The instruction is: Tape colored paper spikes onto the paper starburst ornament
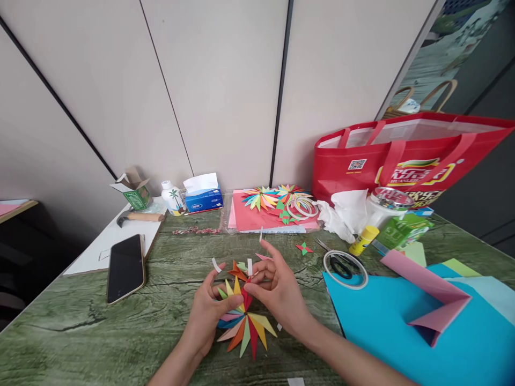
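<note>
Head view shows your left hand (206,306) and right hand (284,289) meeting over a many-pointed star of folded multicoloured paper (246,320), which is just above the green wood-grain counter (80,321), in front of you. Your left fingers pinch the star's upper left points, thumb on top; your right fingers pinch a red upper point, though they overlap so closely that you can't quite see the exact contact. White strips (216,265) cling to fingers of both your hands.

To your right, a white ring-shaped roll of tape (348,286) lies over black-handled scissors (352,260), near a yellow-capped glue stick (364,239). Beside your right forearm lies a bright blue paper sheet (374,311) bearing a folded pink paper strip (426,280). On your left lies a dark-screened phone (126,268), well apart from your hands.
</note>
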A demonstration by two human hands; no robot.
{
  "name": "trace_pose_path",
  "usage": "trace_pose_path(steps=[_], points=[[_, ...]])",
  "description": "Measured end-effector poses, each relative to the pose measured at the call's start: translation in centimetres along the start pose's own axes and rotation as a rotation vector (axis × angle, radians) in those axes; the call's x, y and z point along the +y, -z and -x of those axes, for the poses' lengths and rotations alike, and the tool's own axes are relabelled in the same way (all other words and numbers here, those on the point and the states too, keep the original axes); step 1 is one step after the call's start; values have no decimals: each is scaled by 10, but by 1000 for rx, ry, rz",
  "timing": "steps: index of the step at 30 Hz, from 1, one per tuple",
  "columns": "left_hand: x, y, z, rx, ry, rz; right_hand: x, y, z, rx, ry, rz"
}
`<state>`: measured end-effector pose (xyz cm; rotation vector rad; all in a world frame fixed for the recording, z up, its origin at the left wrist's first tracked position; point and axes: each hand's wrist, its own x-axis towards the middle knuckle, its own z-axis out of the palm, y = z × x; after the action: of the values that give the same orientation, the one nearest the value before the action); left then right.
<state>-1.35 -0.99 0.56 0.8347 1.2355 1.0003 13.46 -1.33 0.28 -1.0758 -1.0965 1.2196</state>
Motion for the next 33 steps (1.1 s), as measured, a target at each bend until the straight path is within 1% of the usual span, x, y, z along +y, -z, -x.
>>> trace_pose_path(steps=[5,10,12,17,20,24,26,29,31,33], points=[[2,2,0,-2,18,-25,-1,-1,0,1,1,8],[2,4,-1,-7,-9,-96,1,0,-2,5,-18,-9],[2,5,-2,12,-25,-101,2,0,-3,-10,-27,-32],[7,2,0,67,-59,-64,4,-1,-2,-110,-88,-69],[9,-1,3,82,-31,-62,8,-2,-1,-109,-96,-22],[5,-1,3,61,-20,2,11,0,-2,-99,-73,33],[4,0,1,67,-22,31,7,2,-4,-110,-49,42],[5,3,-3,130,-48,59,-3,6,-8,-88,3,96],[8,5,-3,164,-55,80,-8,9,-11,-70,-2,120],[10,5,-3,166,-40,90,-11,11,-12,-116,-30,103]])
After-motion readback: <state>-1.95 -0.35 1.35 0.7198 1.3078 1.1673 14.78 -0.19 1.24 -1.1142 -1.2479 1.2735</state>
